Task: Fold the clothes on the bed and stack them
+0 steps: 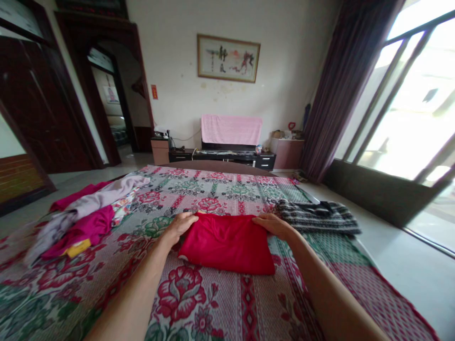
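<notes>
A red garment [229,244], folded into a rough rectangle, lies on the flowered cloth [181,293] in front of me. My left hand [182,224] pinches its far left corner between thumb and fingers. At the far right corner, my right hand [272,224] grips the fabric in the same way. The garment's near edge rests on the cloth, with a small light patch at its near left corner. What kind of garment it is I cannot make out. Just beyond my right hand sits a folded black-and-white striped knit garment [316,217].
A loose heap of clothes, magenta [94,225], pale grey [106,192] and floral [124,206], lies at the left. Past the far edge stand a low black cabinet [266,162] and a screen under a pink towel [231,129]. A purple curtain [341,85] hangs at the right.
</notes>
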`<state>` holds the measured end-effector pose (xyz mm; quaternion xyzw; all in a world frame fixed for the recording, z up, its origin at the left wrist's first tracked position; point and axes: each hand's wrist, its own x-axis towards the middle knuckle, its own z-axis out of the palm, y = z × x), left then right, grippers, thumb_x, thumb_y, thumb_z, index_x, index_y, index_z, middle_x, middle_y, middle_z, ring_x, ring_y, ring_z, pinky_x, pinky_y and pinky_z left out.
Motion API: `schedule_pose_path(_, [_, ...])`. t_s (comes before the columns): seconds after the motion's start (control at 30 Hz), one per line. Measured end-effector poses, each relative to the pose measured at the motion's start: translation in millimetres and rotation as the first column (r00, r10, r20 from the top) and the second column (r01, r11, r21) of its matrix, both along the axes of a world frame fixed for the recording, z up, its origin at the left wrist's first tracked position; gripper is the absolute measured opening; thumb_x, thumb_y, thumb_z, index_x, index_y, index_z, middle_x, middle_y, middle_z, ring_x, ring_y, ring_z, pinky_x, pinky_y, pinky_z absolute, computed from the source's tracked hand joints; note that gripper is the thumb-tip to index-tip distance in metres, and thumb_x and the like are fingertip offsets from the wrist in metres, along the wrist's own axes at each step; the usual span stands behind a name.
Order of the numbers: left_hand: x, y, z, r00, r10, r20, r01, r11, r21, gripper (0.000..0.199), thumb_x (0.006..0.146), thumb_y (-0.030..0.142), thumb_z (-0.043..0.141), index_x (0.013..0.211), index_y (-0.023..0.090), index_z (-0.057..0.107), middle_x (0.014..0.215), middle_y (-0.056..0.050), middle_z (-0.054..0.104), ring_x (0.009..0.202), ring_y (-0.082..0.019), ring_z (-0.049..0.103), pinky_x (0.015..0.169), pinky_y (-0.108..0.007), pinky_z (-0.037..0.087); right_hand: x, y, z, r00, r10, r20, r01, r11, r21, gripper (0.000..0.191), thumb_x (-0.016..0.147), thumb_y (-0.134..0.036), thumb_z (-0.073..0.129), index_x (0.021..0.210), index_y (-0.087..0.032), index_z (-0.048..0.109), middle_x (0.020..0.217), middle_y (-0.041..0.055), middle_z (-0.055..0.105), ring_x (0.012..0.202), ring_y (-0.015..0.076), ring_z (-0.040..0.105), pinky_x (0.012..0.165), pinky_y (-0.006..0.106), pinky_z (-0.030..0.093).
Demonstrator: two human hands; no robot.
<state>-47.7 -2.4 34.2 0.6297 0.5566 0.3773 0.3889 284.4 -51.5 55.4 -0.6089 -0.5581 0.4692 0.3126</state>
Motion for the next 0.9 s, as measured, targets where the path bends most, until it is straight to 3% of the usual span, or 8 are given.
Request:
schedule_pose_path(0.17, [-5.1,10.5,-2.6,0.999,0.037,-0.029,-0.035,0.998,0.057,0.052,0.069,0.041,0.062,0.115,0.016,0.065,0.086,-0.006,0.074,0.081,-0.020,0.067,0.070,-0.026,0.048,7.7,-8.1,8.7,0.990,0.099,-0.102,-0.101,0.995,-0.013,0.042,0.069,-0.052,0.070,0.090,-0.016,0.062,0.073,-0.0004,0.065,0.062,0.0109,0.057,0.053,0.021,0.046])
schedule_pose_path(0.27, [-3.2,8.7,0.9,0.998,0.005,-0.065,0.001,0.996,0.089,0.050,0.068,0.037,0.065,0.114,0.017,0.066,0.090,-0.006,0.074,0.087,-0.021,0.067,0.073,-0.026,0.048,14.8,-10.9,9.2,0.966,0.168,-0.196,-0.178,0.984,-0.030,0.048,0.064,-0.042,0.077,0.102,-0.018,0.062,0.090,0.0035,0.069,0.077,0.0151,0.063,0.064,0.025,0.051])
schedule_pose_path(0.33, [0.8,5.7,3.1,0.997,0.043,-0.060,-0.039,0.997,0.069,0.048,0.066,0.032,0.067,0.111,0.016,0.067,0.091,-0.007,0.074,0.087,-0.022,0.067,0.072,-0.026,0.048,18.3,-10.3,6.2,0.956,0.179,-0.234,-0.194,0.980,-0.041,0.045,0.063,-0.038,0.078,0.099,-0.017,0.063,0.091,0.0044,0.069,0.079,0.0158,0.064,0.067,0.026,0.052])
schedule_pose_path(0.43, [8.2,1.7,5.7,0.992,0.117,0.041,-0.116,0.993,-0.035,0.041,0.064,0.025,0.068,0.103,0.014,0.069,0.085,-0.006,0.074,0.079,-0.020,0.067,0.066,-0.025,0.048,20.2,-6.6,-0.1,0.960,0.122,-0.251,-0.141,0.988,-0.059,0.036,0.066,-0.039,0.075,0.091,-0.015,0.065,0.087,0.0049,0.069,0.074,0.0148,0.063,0.064,0.026,0.052])
schedule_pose_path(0.53, [13.4,-0.8,9.2,0.941,0.175,0.289,-0.129,0.977,-0.171,0.035,0.061,0.019,0.070,0.096,0.014,0.069,0.073,-0.003,0.072,0.067,-0.016,0.066,0.060,-0.023,0.047,18.9,-3.4,-3.2,0.969,0.054,-0.241,-0.078,0.993,-0.090,0.030,0.067,-0.037,0.074,0.086,-0.015,0.066,0.080,0.0037,0.069,0.067,0.0126,0.061,0.058,0.023,0.051])
schedule_pose_path(0.63, [13.5,-3.6,16.0,0.833,0.221,0.507,-0.044,0.941,-0.337,0.023,0.059,0.016,0.073,0.081,0.015,0.066,0.063,-0.001,0.070,0.055,-0.014,0.063,0.053,-0.023,0.048,16.0,-4.3,0.2,0.966,-0.010,-0.257,-0.014,0.996,-0.090,0.025,0.066,-0.031,0.074,0.084,-0.015,0.066,0.078,0.0025,0.069,0.064,0.0110,0.060,0.055,0.020,0.049])
schedule_pose_path(0.73, [11.0,-9.1,26.2,0.792,0.218,0.571,0.102,0.874,-0.476,0.013,0.060,0.013,0.072,0.063,0.015,0.059,0.051,0.000,0.063,0.042,-0.013,0.057,0.043,-0.023,0.045,14.1,-10.7,9.2,0.931,-0.044,-0.361,0.020,0.997,-0.068,0.022,0.067,-0.027,0.073,0.085,-0.016,0.065,0.078,0.0018,0.069,0.064,0.0110,0.061,0.056,0.021,0.051])
schedule_pose_path(0.9, [22.4,-21.1,50.4,0.775,0.100,0.625,0.219,0.884,-0.413,0.015,0.061,0.004,0.066,0.061,0.015,0.056,0.049,0.001,0.061,0.040,-0.011,0.056,0.042,-0.020,0.046,27.8,-32.3,32.6,0.839,-0.051,-0.542,0.065,0.998,0.006,0.015,0.070,-0.022,0.068,0.083,-0.016,0.063,0.070,0.0003,0.067,0.057,0.0103,0.060,0.055,0.022,0.052])
